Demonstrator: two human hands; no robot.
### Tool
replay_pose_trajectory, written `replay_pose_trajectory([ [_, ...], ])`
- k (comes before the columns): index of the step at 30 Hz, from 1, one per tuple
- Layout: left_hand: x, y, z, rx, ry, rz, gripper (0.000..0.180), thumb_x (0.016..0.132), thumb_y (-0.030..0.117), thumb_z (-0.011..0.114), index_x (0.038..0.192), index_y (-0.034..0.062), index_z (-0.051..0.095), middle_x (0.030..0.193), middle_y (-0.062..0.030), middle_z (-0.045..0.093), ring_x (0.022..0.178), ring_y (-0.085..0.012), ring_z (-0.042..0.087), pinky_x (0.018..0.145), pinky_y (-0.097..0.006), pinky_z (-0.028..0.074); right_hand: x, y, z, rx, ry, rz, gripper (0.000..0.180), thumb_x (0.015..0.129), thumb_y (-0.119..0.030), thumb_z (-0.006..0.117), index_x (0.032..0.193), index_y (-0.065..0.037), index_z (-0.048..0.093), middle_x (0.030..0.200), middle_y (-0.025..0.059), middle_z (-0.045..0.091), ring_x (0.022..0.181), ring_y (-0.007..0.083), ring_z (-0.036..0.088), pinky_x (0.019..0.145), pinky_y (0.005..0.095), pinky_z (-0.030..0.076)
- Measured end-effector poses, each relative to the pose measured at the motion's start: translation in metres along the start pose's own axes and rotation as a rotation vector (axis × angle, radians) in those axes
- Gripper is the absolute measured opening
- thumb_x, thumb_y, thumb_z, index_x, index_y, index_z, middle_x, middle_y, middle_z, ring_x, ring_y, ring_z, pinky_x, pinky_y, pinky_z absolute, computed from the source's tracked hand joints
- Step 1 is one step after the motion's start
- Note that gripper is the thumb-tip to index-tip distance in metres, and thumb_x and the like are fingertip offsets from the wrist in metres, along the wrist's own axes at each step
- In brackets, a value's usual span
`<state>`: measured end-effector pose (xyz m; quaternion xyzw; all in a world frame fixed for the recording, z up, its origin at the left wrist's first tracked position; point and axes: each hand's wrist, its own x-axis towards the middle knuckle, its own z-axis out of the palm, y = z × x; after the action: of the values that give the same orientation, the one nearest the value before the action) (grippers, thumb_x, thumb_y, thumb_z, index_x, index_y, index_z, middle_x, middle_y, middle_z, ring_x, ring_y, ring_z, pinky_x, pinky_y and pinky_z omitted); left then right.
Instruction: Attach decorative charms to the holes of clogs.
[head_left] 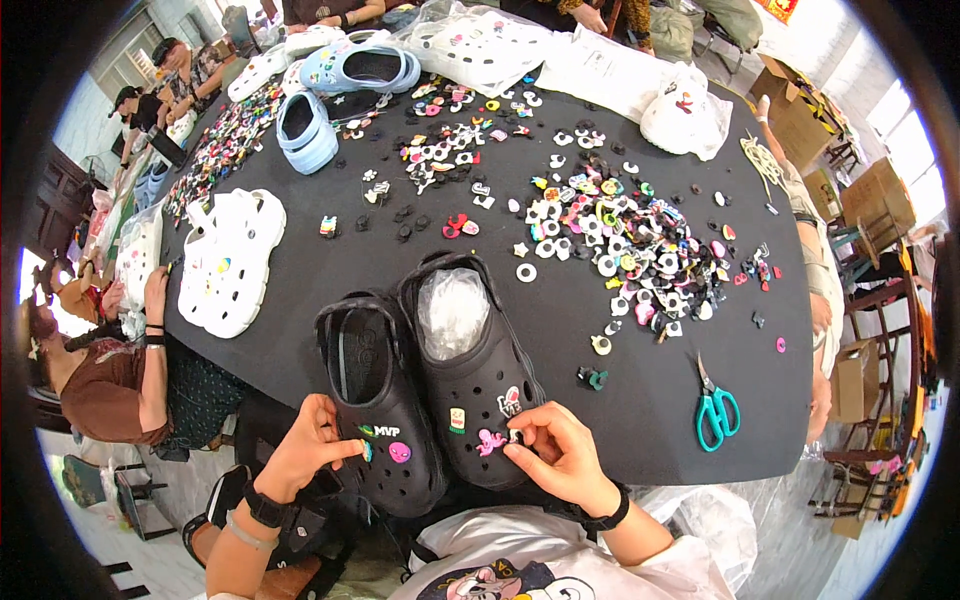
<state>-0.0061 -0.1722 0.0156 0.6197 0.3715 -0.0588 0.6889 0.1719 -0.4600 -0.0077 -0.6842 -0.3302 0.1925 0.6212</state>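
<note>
Two black clogs (pixel 386 470) stand side by side at the table's near edge, toes toward me. Small shoe charms sit on both: a round purple charm (pixel 400 453) on the left one, a pink charm (pixel 490 442) and a rectangular charm (pixel 457 420) on the right one. My left hand (pixel 305 450) is closed at the left clog's outer side, its thumb against a small blue and yellow charm (pixel 366 450). Over the right clog's toe, my right hand (pixel 560 455) pinches a small black and white charm (pixel 515 437). Crumpled clear plastic (pixel 452 310) fills the right clog's opening.
A large pile of loose charms (pixel 650 260) lies right of centre, with teal-handled scissors (pixel 716 410) nearer me. White clogs (pixel 232 262) and light blue clogs (pixel 306 130) stand farther off. A cord (pixel 764 165) lies near the right edge. Other people sit around the table.
</note>
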Motion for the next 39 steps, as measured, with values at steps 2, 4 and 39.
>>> replay_pose_trajectory([
  [2,-0.001,0.004,0.005,0.039,0.037,-0.029,0.061,0.072,0.002,0.081,0.11,0.0054,0.033,0.084,-0.003,0.045,0.065,-0.0086,0.047,0.048,-0.023,0.04,0.002,0.002,0.001,0.016,0.0,0.046,0.026,0.078,-0.003,0.076,0.102,-0.005,0.065,0.075,-0.0013,0.05,0.051,0.0038,0.034,0.047,0.0209,0.029],
  [4,0.003,0.002,0.007,0.058,0.029,-0.041,0.063,0.072,0.004,0.082,0.111,0.0061,0.033,0.082,-0.0021,0.044,0.063,-0.0079,0.045,0.047,-0.022,0.038,0.003,0.003,-0.002,0.05,-0.006,0.055,0.025,0.078,-0.003,0.075,0.101,-0.005,0.065,0.073,-0.0016,0.049,0.051,0.0035,0.034,0.047,0.0208,0.029],
  [39,-0.056,0.029,0.092,1.101,0.166,0.916,0.045,0.075,0.028,0.075,0.113,0.0067,0.063,0.118,-0.0089,0.059,0.116,-0.0295,0.048,0.101,-0.045,0.032,-0.009,0.015,-0.011,-0.268,-0.093,0.027,0.094,0.074,-0.03,0.082,0.146,-0.001,0.029,0.149,0.0236,0.031,0.137,0.0375,0.033,0.111,0.044,0.03],
])
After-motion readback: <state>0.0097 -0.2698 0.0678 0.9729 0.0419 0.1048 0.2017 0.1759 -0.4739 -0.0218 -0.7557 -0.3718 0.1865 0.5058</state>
